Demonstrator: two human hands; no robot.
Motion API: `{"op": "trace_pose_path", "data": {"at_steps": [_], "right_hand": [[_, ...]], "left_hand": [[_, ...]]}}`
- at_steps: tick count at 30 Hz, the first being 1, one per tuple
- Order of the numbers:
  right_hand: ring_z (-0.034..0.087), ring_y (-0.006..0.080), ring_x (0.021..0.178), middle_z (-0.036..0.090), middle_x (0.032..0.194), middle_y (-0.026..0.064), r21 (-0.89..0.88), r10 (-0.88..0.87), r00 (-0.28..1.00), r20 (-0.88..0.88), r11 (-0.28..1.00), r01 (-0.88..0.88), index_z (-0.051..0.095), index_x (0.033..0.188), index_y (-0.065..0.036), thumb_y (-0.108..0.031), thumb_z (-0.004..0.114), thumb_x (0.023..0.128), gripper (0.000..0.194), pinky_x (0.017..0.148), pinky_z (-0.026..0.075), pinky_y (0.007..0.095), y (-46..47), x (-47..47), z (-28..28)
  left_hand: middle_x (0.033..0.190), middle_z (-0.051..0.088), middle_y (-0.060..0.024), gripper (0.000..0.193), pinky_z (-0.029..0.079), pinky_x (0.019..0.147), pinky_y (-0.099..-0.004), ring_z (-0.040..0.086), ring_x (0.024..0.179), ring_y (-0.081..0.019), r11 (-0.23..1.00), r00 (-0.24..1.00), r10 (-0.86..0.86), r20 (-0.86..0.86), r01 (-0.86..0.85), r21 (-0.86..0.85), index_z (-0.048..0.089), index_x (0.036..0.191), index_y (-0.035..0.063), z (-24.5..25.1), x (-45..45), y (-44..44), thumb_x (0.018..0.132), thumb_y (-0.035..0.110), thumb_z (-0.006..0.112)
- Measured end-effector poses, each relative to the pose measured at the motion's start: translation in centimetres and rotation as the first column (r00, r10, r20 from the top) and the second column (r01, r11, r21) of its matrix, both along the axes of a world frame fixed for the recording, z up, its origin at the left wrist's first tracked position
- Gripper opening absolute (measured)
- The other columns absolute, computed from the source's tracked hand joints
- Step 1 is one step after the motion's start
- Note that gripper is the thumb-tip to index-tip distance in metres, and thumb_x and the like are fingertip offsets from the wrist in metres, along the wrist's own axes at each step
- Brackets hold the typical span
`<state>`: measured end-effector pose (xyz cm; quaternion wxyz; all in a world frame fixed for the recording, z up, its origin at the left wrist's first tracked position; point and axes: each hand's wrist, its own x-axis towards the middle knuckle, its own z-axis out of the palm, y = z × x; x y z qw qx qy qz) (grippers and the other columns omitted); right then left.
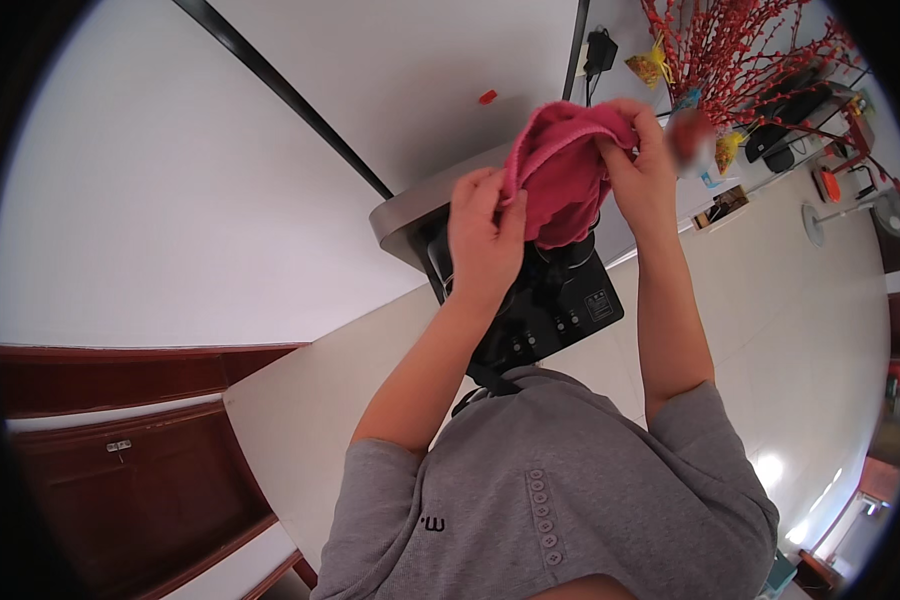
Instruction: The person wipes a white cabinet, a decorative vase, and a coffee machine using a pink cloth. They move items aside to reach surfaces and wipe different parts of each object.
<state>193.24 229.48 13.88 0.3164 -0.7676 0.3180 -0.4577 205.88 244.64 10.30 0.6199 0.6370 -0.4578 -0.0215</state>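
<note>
A pink cloth (566, 180) with a stitched edge hangs between my two hands, above a small black appliance stand (562, 307) with round knobs and a glossy top. My left hand (487, 225) pinches the cloth's left edge between thumb and fingers. At the cloth's upper right, my right hand (641, 169) grips the edge, its thumb against the fabric. The cloth droops in folds and hides part of the black top beneath it.
Behind the stand rises a white wall with a small red object (487, 97) and a black power adapter (601, 51). Red decorative branches (742, 67) spread at the upper right. A standing fan (814, 225) and a brown wooden door (135, 495) lie farther off.
</note>
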Motion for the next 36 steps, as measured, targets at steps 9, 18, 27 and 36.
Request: {"op": "trace_pose_path", "data": {"at_steps": [9, 18, 27, 36], "right_hand": [[0.066, 0.0371, 0.109, 0.068, 0.113, 0.0261, 0.402, 0.229, 0.804, -0.549, 0.916, 0.013, 0.062, 0.121, 0.006, -0.056, 0.060, 0.088, 0.070, 0.093, 0.050, 0.0405, -1.8, -1.8, -6.2], [0.057, 0.0255, 0.123, 0.056, 0.140, 0.0145, 0.858, 0.406, 0.898, 0.171, 0.386, -0.338, 0.040, 0.149, -0.003, -0.056, 0.071, 0.085, 0.089, 0.099, 0.048, 0.0371, -3.6, -2.4, -10.3], [0.067, 0.0323, 0.104, 0.069, 0.113, 0.0201, 0.542, 0.329, 0.932, -0.152, 0.817, -0.200, 0.060, 0.125, 0.000, -0.042, 0.073, 0.076, 0.065, 0.090, 0.052, 0.0372, -3.7, -1.3, -8.7], [0.067, 0.0387, 0.100, 0.070, 0.106, 0.0222, 0.464, 0.272, 0.959, -0.081, 0.862, -0.205, 0.062, 0.118, -0.003, -0.044, 0.072, 0.075, 0.060, 0.086, 0.052, 0.0429, -1.5, -1.8, -5.2]], "left_hand": [[0.118, 0.061, -0.0094, 0.052, 0.046, 0.093, -0.0265, 0.057, 0.104, -0.0126, 0.916, 0.836, 0.092, -0.540, 0.142, 0.376, 0.051, 0.135, -0.0012, -6.8, -1.3, -3.8, 0.100, 0.036, 0.064], [0.136, 0.051, -0.0161, 0.078, 0.046, 0.103, -0.0379, 0.056, 0.122, -0.0236, 0.949, 0.299, -0.077, -0.951, 0.313, 0.021, 0.032, 0.140, -0.0019, -5.4, -2.1, -5.3, 0.089, 0.034, 0.078], [0.137, 0.053, -0.0140, 0.073, 0.046, 0.105, -0.0395, 0.056, 0.126, -0.0257, 0.977, 0.227, -0.069, -0.971, 0.214, -0.019, 0.035, 0.139, 0.0020, -5.9, -2.3, -6.2, 0.087, 0.027, 0.079], [0.138, 0.053, -0.0115, 0.064, 0.042, 0.108, -0.0371, 0.053, 0.127, -0.0220, 0.982, 0.333, -0.117, -0.936, 0.181, -0.059, 0.039, 0.139, 0.0037, -2.3, -3.0, -4.7, 0.090, 0.023, 0.075]]}}
